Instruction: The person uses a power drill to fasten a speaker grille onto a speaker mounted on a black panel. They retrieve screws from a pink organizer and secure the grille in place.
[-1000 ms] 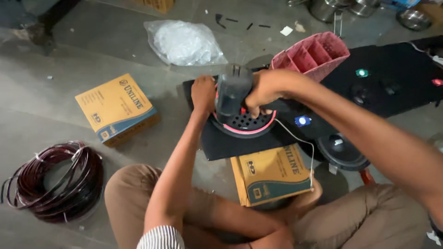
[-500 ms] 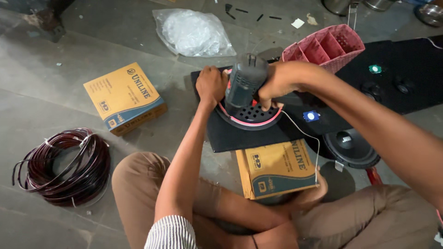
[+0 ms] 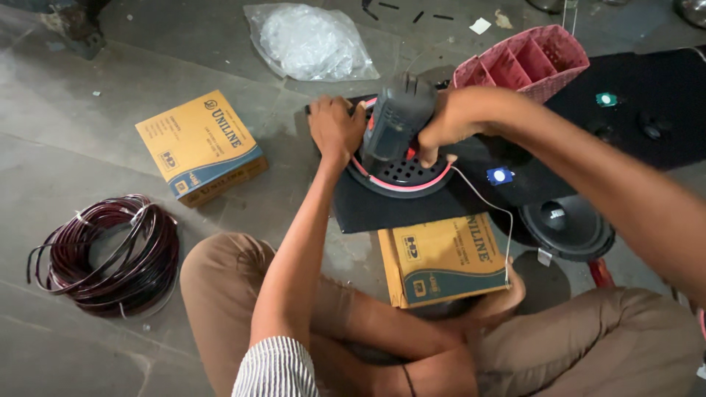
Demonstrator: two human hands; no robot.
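On the black panel (image 3: pixel 382 213), at its near-left end, sits a round speaker grille (image 3: pixel 403 170) with a perforated black face and a pink rim; this is where both hands are at work. Right hand (image 3: pixel 448 125) is wrapped closed around the grip of a dark power driver (image 3: pixel 393 121), which stands nose-down on the grille, tilted slightly toward the person; whether a bit is seated in a screw cannot be told, the tip being hidden by the tool body. Left hand (image 3: pixel 334 129) lies fingers-curled and palm-down on the grille's left edge, pressing it to the panel, apparently to keep the ring from turning or shifting under the tool. Panel is propped on a yellow-and-blue cardboard box (image 3: pixel 445 257) between the crossed legs, which raises the work near the lap. A thin white wire (image 3: pixel 489 202) runs from the grille across the panel and down over the box. Further right along the panel: a small blue-lit part (image 3: pixel 499 175) and a bare speaker cone (image 3: pixel 566 226). Beyond it, a pink compartmented basket (image 3: pixel 526 62). Left on the concrete floor (image 3: pixel 88 132): a second matching box (image 3: pixel 198 147), a coil of dark red cable (image 3: pixel 103 254), and a clear plastic bag (image 3: pixel 309 40).
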